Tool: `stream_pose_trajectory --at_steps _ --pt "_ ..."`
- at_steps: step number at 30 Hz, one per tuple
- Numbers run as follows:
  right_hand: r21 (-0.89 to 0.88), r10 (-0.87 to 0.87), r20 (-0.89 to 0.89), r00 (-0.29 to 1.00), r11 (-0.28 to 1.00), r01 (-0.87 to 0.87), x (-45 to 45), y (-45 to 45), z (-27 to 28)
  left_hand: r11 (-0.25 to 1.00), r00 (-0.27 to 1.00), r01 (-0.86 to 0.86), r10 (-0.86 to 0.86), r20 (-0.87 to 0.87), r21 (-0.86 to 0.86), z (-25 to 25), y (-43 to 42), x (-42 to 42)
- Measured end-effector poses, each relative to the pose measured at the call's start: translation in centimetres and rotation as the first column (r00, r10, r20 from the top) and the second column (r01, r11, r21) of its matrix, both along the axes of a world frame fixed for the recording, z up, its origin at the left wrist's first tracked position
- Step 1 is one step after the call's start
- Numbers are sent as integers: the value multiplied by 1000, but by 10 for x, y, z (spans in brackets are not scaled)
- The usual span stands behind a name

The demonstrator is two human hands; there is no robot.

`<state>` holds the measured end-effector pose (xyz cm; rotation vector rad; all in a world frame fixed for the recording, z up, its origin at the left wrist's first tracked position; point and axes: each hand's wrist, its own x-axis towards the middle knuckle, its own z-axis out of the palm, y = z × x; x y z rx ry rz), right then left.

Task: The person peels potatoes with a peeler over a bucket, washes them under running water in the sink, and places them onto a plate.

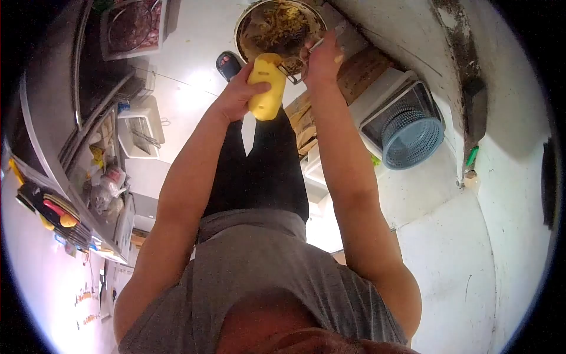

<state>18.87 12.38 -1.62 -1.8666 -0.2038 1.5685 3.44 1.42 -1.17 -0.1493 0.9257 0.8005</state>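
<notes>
My left hand (239,94) is closed around a large, mostly peeled yellow potato (268,105), its thumb lying across the side. Some brown skin shows at the potato's far end. In my right hand (323,62) is a peeler (290,73), its head close to the potato's far right side; whether the blade touches cannot be made out. Just beyond both hands stands a round tub (237,36), with yellow and brown peelings (283,17) inside.
At far left, a white bin (105,44) holds reddish contents. A white basket (137,112) stands below it. On the right, a blue colander (413,144) sits by a dark crate (377,121) and wooden boards (356,74). A sandal-clad foot (227,64) is near the tub.
</notes>
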Motion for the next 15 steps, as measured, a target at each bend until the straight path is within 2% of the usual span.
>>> stream_pose_trajectory --at_steps 3,5,9,11,14,15 --pt "79 -46 -14 999 996 47 0 0 -8 988 976 155 -149 -161 25 0 1 4" --pt "85 -28 -33 999 996 30 -2 1 5 989 981 147 -141 -135 35 -4 1 5" --pt "281 176 44 983 943 -182 -16 -10 7 979 972 195 -185 -144 58 -16 -6 8" --pt "328 310 148 939 880 -343 -20 -11 1 952 929 298 -273 -251 69 -18 -8 9" --pt "411 17 125 992 909 -68 -16 17 -1 923 880 383 -350 -322 41 -12 -11 6" --pt "400 25 141 990 913 -80 -11 21 -3 918 870 396 -366 -331 24 -8 -13 5"
